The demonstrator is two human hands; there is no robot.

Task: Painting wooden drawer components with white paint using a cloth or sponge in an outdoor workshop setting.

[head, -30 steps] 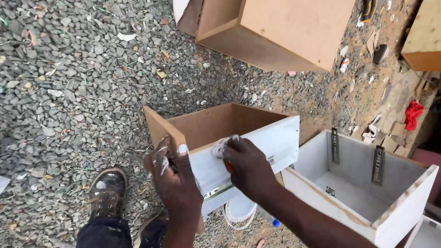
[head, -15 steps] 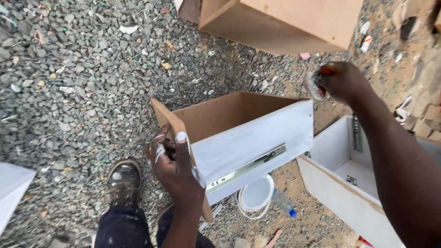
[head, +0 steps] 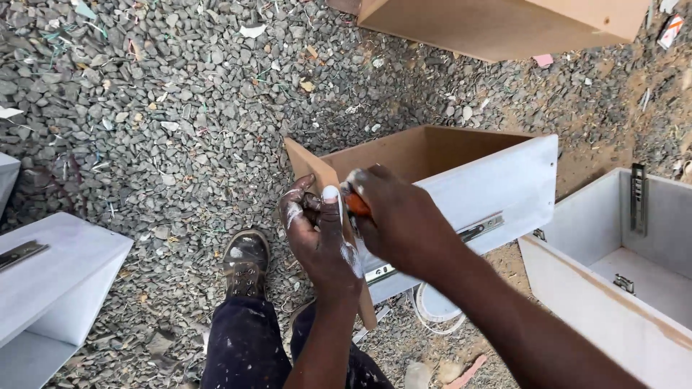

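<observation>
The drawer box stands tilted on the gravel ground, its brown inside empty as far as visible. Its white side panel faces the camera and carries a metal slide rail running along its lower part. To the right sits a second white drawer, open upward, holding only metal brackets on its inner walls and floor. A white cabinet piece lies at the left edge; a brown board box lies at the top.

The left hand is closed around the near corner edge of the drawer box, thumb pressed on the board's edge. The right hand is closed on an orange-handled tool, held against the same corner, just beside the left thumb. The tool's tip is hidden. A boot rests on the gravel below.
</observation>
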